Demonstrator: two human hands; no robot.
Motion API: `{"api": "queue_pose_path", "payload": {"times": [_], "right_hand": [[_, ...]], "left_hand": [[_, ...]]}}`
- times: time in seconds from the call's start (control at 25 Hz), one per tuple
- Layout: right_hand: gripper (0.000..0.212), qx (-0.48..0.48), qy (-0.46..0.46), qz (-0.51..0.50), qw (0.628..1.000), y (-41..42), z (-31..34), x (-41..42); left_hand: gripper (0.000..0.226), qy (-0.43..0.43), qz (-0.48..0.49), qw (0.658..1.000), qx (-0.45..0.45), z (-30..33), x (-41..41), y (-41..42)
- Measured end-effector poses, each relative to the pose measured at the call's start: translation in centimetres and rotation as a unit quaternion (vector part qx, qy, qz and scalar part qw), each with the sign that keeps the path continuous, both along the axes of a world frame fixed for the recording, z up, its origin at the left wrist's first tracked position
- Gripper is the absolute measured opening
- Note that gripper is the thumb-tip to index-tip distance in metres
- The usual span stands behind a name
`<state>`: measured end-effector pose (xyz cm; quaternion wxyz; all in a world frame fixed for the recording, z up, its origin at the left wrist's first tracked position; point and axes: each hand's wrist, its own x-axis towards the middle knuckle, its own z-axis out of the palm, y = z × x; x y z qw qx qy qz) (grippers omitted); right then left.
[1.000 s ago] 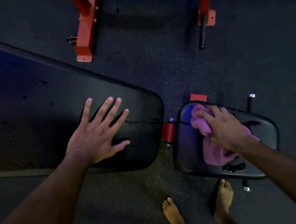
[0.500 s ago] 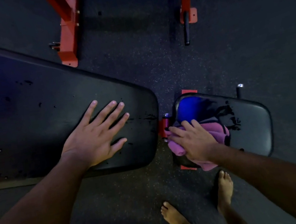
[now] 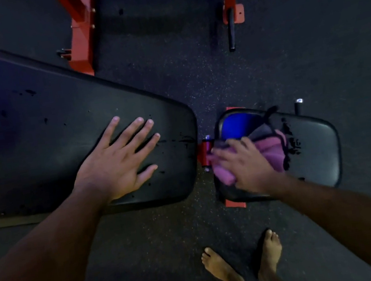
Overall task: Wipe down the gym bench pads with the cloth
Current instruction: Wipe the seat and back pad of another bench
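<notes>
Dark speckled rubber floor (image 3: 231, 80) carries a red frame (image 3: 82, 35) at the far side. The left hand (image 3: 116, 165) lies flat, fingers spread wide, on the long back pad (image 3: 35, 143). The right hand (image 3: 246, 165), blurred, presses a bunched pink cloth (image 3: 272, 151) onto the seat pad's (image 3: 312, 145) left end; the cloth runs left-right.

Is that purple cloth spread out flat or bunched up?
Bunched up. The purple cloth lies in thick folds under the right hand on the small pad, covering only part of it.
</notes>
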<state>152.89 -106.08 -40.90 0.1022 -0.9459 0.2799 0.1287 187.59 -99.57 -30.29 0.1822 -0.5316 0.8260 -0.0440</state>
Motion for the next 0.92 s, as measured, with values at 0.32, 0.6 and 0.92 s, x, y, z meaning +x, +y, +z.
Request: {"api": "queue_pose_path", "payload": {"times": [0.32, 0.6, 0.92], "right_hand": [[0.082, 0.07, 0.036, 0.317, 0.945, 1.5, 0.8, -3.0], [0.064, -0.016, 0.013, 0.003, 1.0, -2.8, 0.7, 1.7], [0.077, 0.102, 0.039, 0.049, 0.993, 8.8, 1.6, -1.4]], "left_hand": [[0.077, -0.039, -0.02, 0.998, 0.035, 0.7, -0.1, -0.2], [0.069, -0.027, -0.05, 0.998, 0.033, 0.4, -0.4, 0.0], [0.073, -0.076, -0.153, 0.978, 0.119, 0.2, -0.9, -0.5]]}}
